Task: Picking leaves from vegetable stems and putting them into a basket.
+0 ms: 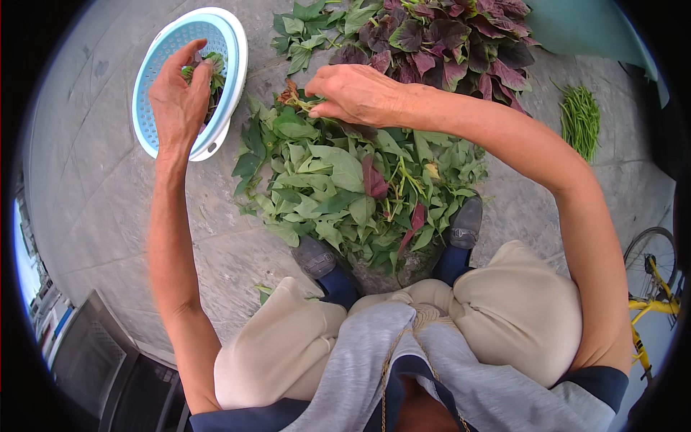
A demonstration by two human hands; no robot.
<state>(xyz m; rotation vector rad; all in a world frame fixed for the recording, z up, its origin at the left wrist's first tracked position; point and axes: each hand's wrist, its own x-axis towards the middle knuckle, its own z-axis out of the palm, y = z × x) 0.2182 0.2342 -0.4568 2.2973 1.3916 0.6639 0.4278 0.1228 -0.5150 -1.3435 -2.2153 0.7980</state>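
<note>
Above the blue-and-white plastic colander point(233, 70), my left hand point(181, 94) has its thumb and forefinger apart. Leafy greens with dark stems point(217, 81) lie inside the basket, partly hidden by that hand. My right hand point(353, 97) pinches a pale stem with a withered reddish-brown end point(291, 96) between thumb and fingers. Below it, a broad heap of green leaves and cut stems point(324, 183) spreads on the ground between my feet. A few purple-red leaves point(373, 178) are mixed into this heap.
Behind my right hand lies a pile of purple-and-green amaranth point(448, 43), with loose green leaves point(305, 32) at its left. A bundle of thin green stalks point(580, 121) rests on the grey paving point(227, 237). At the right edge stands a yellow bicycle point(653, 306).
</note>
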